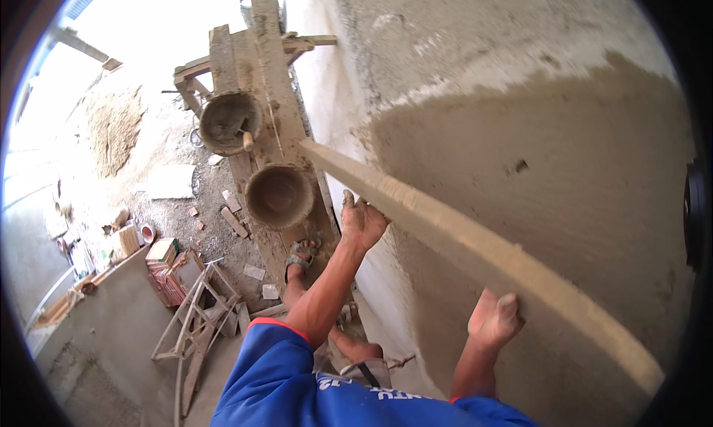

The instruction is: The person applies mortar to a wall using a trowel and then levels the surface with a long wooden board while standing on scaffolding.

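Observation:
A long, straight plastering board (460, 232), coated in dried mortar, slants across the wall (453, 137) from upper left to lower right. My left hand (364, 223) grips it near its far left end, thumb showing and the other fingers hidden behind it. Farther along its lower edge, my right hand (495, 320) is closed on the board in the same way. Dark, wet-looking plaster covers the wall around the board. Whether the board touches the plaster along its whole length I cannot tell.
I stand on a plank scaffold (273, 93). Ahead of my feet are a mortar tub (221, 134) with a wooden-handled trowel (247, 139) and a second round tub (279, 197). Below lie a sand heap (113, 128), stacked tiles (175, 278) and a wooden trestle (197, 315).

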`<move>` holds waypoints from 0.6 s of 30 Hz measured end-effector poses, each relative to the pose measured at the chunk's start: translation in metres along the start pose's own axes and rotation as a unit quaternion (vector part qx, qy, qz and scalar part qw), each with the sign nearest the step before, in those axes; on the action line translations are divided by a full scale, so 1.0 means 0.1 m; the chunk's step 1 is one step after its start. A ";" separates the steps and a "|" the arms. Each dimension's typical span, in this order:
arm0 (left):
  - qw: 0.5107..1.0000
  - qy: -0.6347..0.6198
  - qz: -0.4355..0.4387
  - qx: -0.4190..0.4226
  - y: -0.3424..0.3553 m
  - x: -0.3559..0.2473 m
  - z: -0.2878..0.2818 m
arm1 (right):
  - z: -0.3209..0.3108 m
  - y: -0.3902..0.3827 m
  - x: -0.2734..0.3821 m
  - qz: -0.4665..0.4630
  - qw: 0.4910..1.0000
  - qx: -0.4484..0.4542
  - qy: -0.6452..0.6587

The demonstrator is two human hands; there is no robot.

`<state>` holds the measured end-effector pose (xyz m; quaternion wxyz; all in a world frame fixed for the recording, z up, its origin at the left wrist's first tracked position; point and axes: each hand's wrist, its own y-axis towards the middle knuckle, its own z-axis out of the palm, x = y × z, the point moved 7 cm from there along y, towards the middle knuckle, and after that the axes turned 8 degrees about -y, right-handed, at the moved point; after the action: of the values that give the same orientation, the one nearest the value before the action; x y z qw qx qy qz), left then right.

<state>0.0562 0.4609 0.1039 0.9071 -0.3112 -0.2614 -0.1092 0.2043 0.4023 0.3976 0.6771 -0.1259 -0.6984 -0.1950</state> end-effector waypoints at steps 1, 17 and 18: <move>0.999 -0.049 -0.009 0.012 -0.01 0.14 -0.10 | -0.10 -0.18 0.14 0.015 1.000 0.026 0.006; 0.908 0.330 -0.077 -0.246 -1.45 1.70 -3.05 | -4.22 -3.33 -0.71 0.312 0.849 -0.385 0.185; 0.871 0.402 -0.045 -0.278 -1.55 1.72 -3.11 | -4.41 -3.58 -0.89 0.328 0.820 -0.420 0.210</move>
<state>0.2712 0.1402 0.0677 0.8041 -0.4672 0.1535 -0.3340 0.4469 -0.1041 0.2757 0.7128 -0.5755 -0.3068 -0.2580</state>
